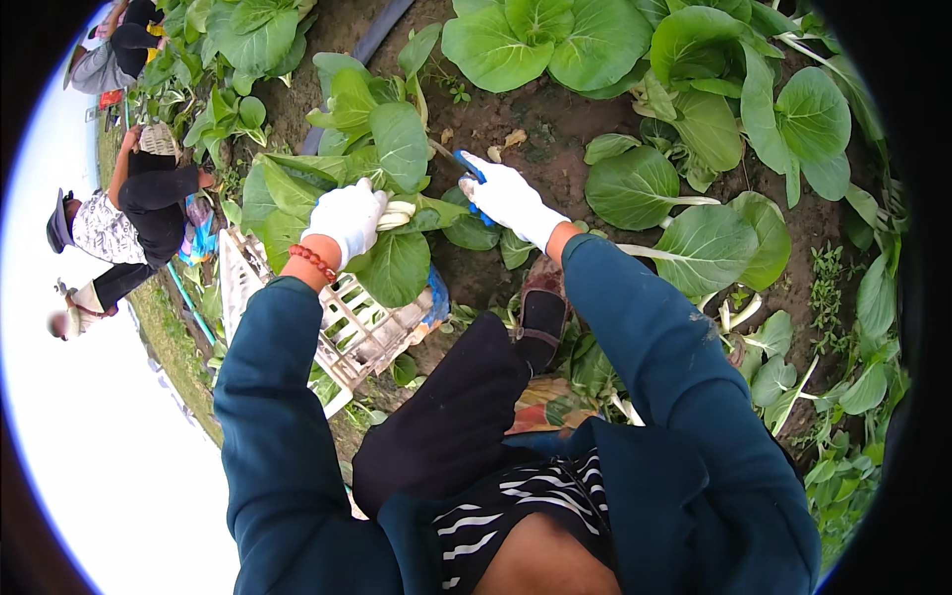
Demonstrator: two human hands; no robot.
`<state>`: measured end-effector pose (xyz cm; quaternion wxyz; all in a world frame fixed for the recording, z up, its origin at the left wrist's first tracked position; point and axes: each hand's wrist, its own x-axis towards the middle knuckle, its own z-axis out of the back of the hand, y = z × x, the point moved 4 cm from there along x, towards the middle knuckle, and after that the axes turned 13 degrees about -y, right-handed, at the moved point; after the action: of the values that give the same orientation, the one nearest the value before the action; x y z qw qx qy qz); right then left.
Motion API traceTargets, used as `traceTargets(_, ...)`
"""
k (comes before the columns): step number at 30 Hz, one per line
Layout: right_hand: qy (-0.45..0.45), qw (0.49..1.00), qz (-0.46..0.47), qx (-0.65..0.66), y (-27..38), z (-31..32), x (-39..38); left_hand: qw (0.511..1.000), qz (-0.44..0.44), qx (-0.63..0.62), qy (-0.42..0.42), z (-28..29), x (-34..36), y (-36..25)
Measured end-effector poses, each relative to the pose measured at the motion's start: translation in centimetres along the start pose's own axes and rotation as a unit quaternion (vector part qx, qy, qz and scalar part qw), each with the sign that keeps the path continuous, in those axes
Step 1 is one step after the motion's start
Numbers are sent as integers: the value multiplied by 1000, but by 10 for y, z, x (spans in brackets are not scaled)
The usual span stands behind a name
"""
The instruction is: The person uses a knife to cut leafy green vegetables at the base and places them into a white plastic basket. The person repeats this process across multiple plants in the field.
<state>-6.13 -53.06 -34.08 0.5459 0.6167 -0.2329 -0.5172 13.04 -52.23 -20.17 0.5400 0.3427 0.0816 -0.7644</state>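
My left hand (347, 220), in a white glove with a red beaded bracelet at the wrist, is closed around a leafy bok choy (397, 273). Its pale stems (397, 214) stick out to the right of the fist, and broad green leaves spread around it. To the right, my right hand (511, 203), also in a white glove, is closed on a blue-handled tool (469, 167). A thin, dull end of it points up and left toward the leaves. The tool's exact kind is partly hidden by the fingers.
Below my left hand stands a white plastic crate (342, 372) with greens in it. Growing bok choy (545, 45) fills the far side, and cut or loose plants (704, 246) lie on soil at the right. Other people (139, 218) crouch at the far left. My shoe (543, 297) is between the plants.
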Motion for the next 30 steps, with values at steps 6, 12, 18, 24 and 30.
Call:
traceTargets(6, -9, 996, 37, -77, -9, -11, 7, 1000, -10, -26, -12, -2, 3, 8)
traceTargets(12, 35, 996, -40, -75, -1, -25, 16, 999, -5, -32, -11, -22, 7, 9)
traceTargets(18, 29, 993, -35, -113, -4, -44, 39, 998, 6, -49, -27, -21, 12, 8)
traceTargets(24, 111, 986, -126, 11, -27, -28, 9, 1000, -5, -6, -13, -3, 7, 11)
traceTargets(30, -16, 914, -231, 334, -8, 0, -52, 993, -22, -28, -110, 39, -21, 18)
